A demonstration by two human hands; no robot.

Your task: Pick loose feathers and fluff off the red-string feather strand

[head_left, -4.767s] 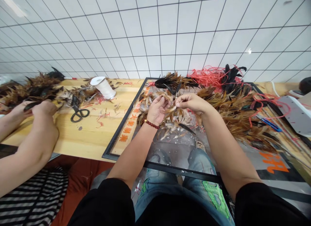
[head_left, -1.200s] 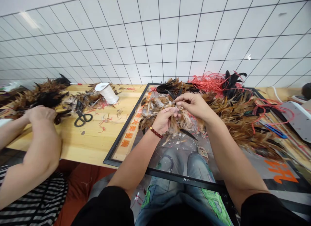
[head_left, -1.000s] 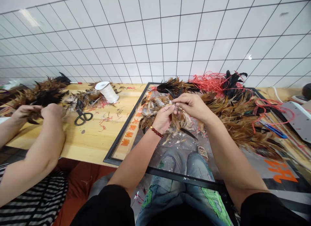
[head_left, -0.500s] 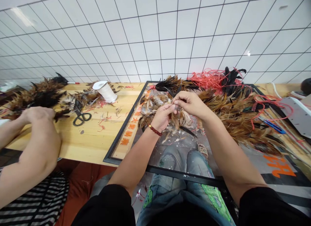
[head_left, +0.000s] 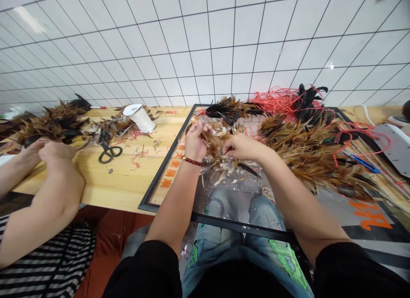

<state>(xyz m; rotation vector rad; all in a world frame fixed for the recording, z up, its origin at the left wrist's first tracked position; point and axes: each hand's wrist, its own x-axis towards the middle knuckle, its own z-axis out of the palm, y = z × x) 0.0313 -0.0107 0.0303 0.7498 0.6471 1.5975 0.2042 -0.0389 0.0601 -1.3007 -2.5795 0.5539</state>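
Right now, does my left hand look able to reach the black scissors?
Probably yes: between your left hand and the black scissors lie only the frame's low edge and small scraps; the white spool sits farther back.

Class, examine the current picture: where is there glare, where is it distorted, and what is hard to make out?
Head view: a pale light streak and a small bright spot glare on the tiled wall; head view: tile lines splay outward towards both sides; head view: feathers between the left hand and right hand are too fine to separate.
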